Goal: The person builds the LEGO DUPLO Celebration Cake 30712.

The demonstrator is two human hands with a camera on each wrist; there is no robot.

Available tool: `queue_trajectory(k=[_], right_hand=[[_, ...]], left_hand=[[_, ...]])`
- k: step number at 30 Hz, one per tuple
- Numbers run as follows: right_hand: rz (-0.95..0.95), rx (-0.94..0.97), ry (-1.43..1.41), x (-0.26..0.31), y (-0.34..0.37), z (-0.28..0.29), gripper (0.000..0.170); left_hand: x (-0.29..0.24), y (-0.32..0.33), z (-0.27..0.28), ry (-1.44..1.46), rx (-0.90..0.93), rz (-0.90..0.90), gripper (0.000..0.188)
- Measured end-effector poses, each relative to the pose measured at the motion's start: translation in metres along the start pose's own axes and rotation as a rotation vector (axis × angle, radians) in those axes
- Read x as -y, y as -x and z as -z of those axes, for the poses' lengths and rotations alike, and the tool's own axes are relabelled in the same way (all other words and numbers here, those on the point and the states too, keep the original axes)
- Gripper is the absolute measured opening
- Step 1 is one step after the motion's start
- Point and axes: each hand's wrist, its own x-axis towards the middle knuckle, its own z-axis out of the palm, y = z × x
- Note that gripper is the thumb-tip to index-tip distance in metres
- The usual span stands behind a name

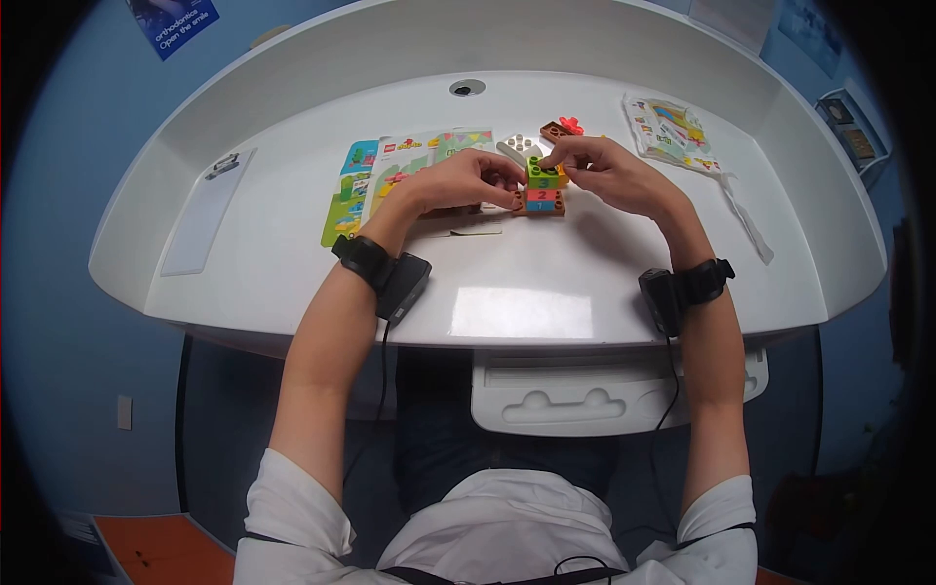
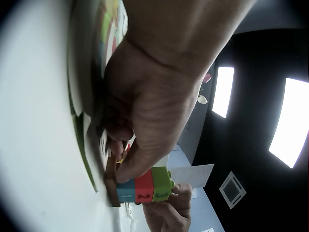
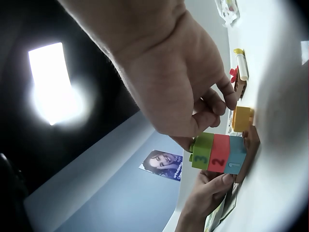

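A stack of toy bricks stands on the desk in front of me: a green brick [image 1: 544, 182] marked 3, a red brick [image 3: 220, 153] marked 2 and a blue brick [image 3: 235, 155] marked 1. They rise from a brown base plate [image 3: 251, 146]. My left hand [image 1: 456, 183] grips the base end of the stack, thumb along the blue brick and the other fingers partly hidden behind. From above, my right hand [image 1: 616, 175] presses the index finger on the green brick's studs, its other fingers bent. Beside the stack, under that hand, sits a yellow brick [image 3: 243, 119].
Printed booklets [image 1: 387, 161] lie left of the stack. Behind it are a white studded piece [image 1: 519, 144] and a brown piece [image 1: 556, 131] with a red flower [image 1: 572, 126]. A plastic bag [image 1: 671, 132] lies right, a clipboard [image 1: 207, 214] far left. A raised wall rings the desk.
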Motion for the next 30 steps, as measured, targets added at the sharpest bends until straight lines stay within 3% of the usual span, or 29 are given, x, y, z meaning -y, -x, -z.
queue_trajectory(k=[9,11,13,15,21,23,25,30], right_hand=[[0.209,-0.083,-0.247,-0.018,-0.007,-0.001,0.018],[0.224,-0.2,-0.469,-0.015,-0.007,0.008,0.02],[0.259,-0.292,-0.484,-0.017,-0.012,0.006,0.021],[0.11,-0.333,-0.071,-0.018,-0.01,0.004,0.027],[0.192,-0.063,0.155,-0.032,-0.011,-0.013,0.04],[0.193,-0.089,0.117,-0.038,-0.013,-0.016,0.033],[0.041,-0.021,0.143,-0.03,-0.014,-0.014,0.025],[0.098,-0.091,0.268,-0.03,-0.011,-0.014,0.021]], left_hand=[[0.003,-0.002,0.001,-0.009,0.025,-0.027,0.053],[0.006,-0.003,0.0,0.006,-0.009,-0.033,0.052],[0.004,-0.003,0.0,-0.008,-0.009,-0.039,0.05],[0.003,-0.002,0.001,-0.024,-0.01,-0.044,0.049],[0.005,-0.004,0.001,-0.012,-0.003,-0.059,0.047],[-0.001,-0.001,0.001,0.001,0.014,-0.007,0.052],[0.0,-0.001,0.0,0.007,0.01,-0.019,0.052],[0.002,-0.002,0.001,-0.008,0.001,-0.029,0.053]])
